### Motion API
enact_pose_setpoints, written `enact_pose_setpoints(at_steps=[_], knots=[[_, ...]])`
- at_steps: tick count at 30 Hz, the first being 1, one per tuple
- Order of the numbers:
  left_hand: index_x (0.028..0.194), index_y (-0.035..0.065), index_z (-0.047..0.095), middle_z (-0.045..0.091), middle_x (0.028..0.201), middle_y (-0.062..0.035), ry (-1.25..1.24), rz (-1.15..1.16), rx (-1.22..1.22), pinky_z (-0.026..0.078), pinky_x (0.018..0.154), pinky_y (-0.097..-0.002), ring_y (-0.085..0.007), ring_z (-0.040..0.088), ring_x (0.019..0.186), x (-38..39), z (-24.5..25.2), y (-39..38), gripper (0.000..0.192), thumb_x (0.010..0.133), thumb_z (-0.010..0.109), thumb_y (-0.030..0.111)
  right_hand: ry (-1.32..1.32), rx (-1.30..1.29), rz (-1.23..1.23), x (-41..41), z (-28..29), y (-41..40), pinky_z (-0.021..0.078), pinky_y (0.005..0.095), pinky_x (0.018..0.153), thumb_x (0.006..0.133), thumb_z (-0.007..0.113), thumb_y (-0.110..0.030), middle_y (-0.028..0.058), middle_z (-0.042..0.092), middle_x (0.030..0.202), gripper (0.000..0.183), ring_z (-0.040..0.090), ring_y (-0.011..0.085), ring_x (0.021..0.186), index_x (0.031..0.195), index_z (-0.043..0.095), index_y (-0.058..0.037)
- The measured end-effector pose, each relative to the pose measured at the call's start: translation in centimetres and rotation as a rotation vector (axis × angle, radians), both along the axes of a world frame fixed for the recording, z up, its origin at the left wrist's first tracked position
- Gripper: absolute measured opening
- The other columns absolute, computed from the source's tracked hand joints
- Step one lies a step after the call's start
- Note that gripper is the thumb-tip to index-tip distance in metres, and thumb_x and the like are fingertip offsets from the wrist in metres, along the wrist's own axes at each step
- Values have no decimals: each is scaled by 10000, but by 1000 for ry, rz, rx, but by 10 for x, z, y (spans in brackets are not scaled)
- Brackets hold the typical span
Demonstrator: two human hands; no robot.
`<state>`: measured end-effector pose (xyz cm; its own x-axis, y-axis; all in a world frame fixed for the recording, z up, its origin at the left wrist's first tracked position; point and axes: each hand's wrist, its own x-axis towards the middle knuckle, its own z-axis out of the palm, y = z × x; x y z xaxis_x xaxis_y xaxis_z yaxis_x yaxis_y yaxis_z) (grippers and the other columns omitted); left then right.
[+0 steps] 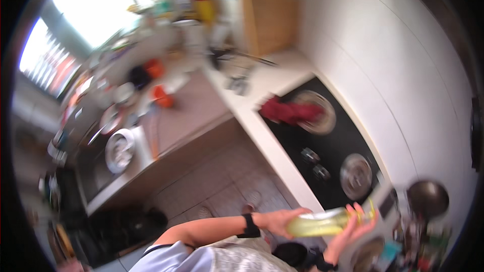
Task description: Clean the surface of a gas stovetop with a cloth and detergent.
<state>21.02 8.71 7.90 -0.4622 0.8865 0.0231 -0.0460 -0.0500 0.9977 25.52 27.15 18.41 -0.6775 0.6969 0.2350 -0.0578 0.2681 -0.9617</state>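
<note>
A clear bottle of yellow-green liquid (321, 223) lies nearly sideways between my hands at the front edge of the cooktop. My left hand (278, 222) wraps around its base. At the other end, my right hand (349, 228) has its fingers about the bottle's neck and yellow top, which is blurred. Beyond the hands is a black two-burner gas cooktop (291, 141) set in a white counter. A dark red cloth (293, 111) lies across the far burner (325, 117). The near burner (356, 176) is bare, with two control knobs (315, 164) beside it.
A wok or pan (428, 198) is by the wall at right, above a cluster of jars and bottles (419, 245). Across the tiled floor (211, 177), another counter (193, 113) carries orange items (162, 96), a white bowl (120, 151) and a sink (94, 173).
</note>
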Motion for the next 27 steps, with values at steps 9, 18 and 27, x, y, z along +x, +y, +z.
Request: enact_pose_setpoints(at_steps=[9, 18, 27], knots=[[1403, 58, 387, 531, 1295, -163, 301, 726, -144, 395, 1036, -435, -338, 493, 1205, 69, 17, -220, 808, 664, 709, 101, -266, 322, 606, -8, 25, -191, 459, 328, 899, 938, 642, -167, 130, 576, 1161, 354, 557, 208, 1028, 1204, 555, 49], [1365, 52, 404, 548, 1222, -167, 673, 1741, -339, 435, 958, -438, -351, 538, 1107, 182, 46, -476, 884, 604, 847, 125, -42, 26, 1383, 6, 84, -528, 490, 258, 808, 820, 748, -68, 65, 603, 1051, 374, 592, 123, 927, 1145, 585, 19], [1444, 24, 298, 330, 1435, -190, 282, 2171, -502, 412, 1034, -398, -312, 459, 1249, 326, 57, -667, 865, 770, 805, 216, 253, 269, 1942, -33, 166, -866, 513, 229, 710, 811, 762, -99, 17, 654, 913, 327, 616, 66, 810, 1089, 624, 3]])
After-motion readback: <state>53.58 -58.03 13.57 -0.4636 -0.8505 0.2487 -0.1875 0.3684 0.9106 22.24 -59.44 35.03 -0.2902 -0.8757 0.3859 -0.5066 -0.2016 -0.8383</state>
